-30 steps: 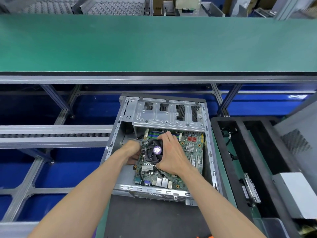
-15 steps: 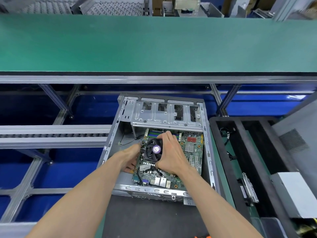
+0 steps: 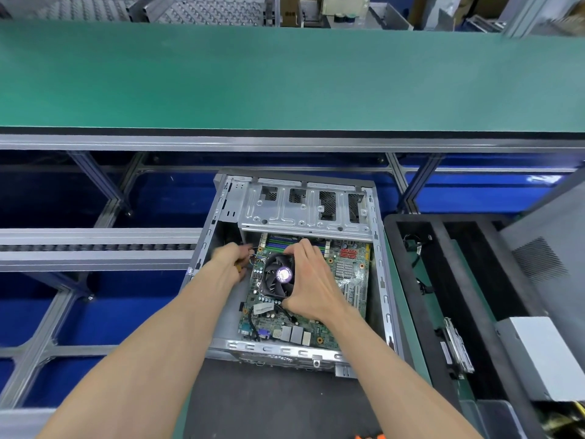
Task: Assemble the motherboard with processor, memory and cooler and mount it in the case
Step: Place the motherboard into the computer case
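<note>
Green motherboard [image 3: 349, 280] lies inside open grey metal case [image 3: 384, 299], far edge hidden under drive cage. Right hand [image 3: 311, 282] grips black round cooler fan [image 3: 278, 275], covering its right side. Left hand [image 3: 229, 263] curled at board's left edge; contents unclear.

The person's two forearms are bare, with no sleeve in view. The left hand [image 3: 228, 264] and the right hand [image 3: 311, 288] are bare too, without gloves, rings, watch or wrist strap.
</note>
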Motion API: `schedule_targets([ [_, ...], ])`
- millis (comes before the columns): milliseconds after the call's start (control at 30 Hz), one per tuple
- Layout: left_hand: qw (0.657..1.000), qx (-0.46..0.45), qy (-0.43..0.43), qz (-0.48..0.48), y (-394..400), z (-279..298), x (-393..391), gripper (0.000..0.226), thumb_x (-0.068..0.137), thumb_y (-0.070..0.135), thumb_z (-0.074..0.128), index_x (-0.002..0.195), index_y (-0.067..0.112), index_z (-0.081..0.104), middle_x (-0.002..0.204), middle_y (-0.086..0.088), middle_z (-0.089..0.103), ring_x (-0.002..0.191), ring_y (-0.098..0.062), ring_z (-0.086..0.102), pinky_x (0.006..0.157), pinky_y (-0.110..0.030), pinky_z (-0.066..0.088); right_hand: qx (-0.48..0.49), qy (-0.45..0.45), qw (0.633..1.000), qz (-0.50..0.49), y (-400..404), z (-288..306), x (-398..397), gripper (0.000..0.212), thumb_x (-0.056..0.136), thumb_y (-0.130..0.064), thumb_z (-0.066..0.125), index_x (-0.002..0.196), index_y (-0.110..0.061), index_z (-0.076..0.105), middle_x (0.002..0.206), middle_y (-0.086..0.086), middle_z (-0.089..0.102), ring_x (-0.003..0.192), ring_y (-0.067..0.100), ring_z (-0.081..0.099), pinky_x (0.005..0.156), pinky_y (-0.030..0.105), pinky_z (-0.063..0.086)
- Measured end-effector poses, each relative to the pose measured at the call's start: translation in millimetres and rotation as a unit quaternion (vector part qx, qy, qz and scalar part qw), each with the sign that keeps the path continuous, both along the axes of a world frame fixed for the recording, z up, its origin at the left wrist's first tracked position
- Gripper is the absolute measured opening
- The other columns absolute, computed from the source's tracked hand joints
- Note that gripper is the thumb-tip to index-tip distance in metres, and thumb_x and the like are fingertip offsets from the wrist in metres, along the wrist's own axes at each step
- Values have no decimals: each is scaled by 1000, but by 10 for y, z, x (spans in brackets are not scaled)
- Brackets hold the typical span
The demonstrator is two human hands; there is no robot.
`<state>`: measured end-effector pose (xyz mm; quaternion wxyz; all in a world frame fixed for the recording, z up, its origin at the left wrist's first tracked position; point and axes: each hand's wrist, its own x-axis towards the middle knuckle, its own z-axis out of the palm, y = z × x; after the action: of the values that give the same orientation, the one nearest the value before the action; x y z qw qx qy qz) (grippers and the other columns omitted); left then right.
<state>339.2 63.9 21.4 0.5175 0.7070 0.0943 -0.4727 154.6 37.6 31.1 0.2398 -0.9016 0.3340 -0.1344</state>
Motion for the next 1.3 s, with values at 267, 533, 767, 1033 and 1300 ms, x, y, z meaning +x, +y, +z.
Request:
schedule_targets([
  [267, 976, -61, -35, 208, 24, 12, -122, 28, 97, 6, 56, 124, 5, 63, 111, -5, 69, 60, -8, 51, 43, -18, 38, -4, 14, 1000, 25, -4, -11, 2, 75, 50, -4, 72, 116, -16, 39, 111, -4, 36, 99, 16, 39, 82, 29, 51],
  [533, 922, 81, -363, -110, 142, 10, -76, 24, 87, 26, 74, 106, 12, 68, 89, -1, 64, 84, -22, 56, 73, -29, 38, -5, 26, 999, 25, -13, -5, -1, 75, 48, -4, 71, 115, -16, 39, 111, -4, 34, 97, 16, 38, 75, 27, 51],
  [767, 589, 237, -627, -452, 221, 33, -27, 21, 98, 17, 53, 115, 18, 65, 103, -14, 67, 90, -38, 65, 64, -38, 42, 5, 29, 999, 21, -9, -26, 18, 75, 48, -5, 72, 113, -18, 37, 109, -6, 31, 95, 15, 36, 72, 28, 52],
  [1033, 621, 211, -576, -488, 135, -56, 79, 13, 94, 13, 50, 100, 11, 62, 103, -16, 64, 85, -37, 57, 67, -38, 42, 2, 17, 1000, 23, -3, 7, -6, 71, 49, -3, 70, 111, -16, 39, 108, -4, 35, 96, 17, 39, 72, 27, 50],
  [1300, 631, 200, -629, -409, 108, -103, 65, 30, 102, 27, 47, 94, 5, 64, 73, -9, 49, 74, -36, 53, 61, -38, 38, -26, 35, 998, 34, 19, 47, -33, 70, 48, -6, 70, 109, -16, 38, 108, -2, 35, 95, 18, 38, 69, 26, 49],
])
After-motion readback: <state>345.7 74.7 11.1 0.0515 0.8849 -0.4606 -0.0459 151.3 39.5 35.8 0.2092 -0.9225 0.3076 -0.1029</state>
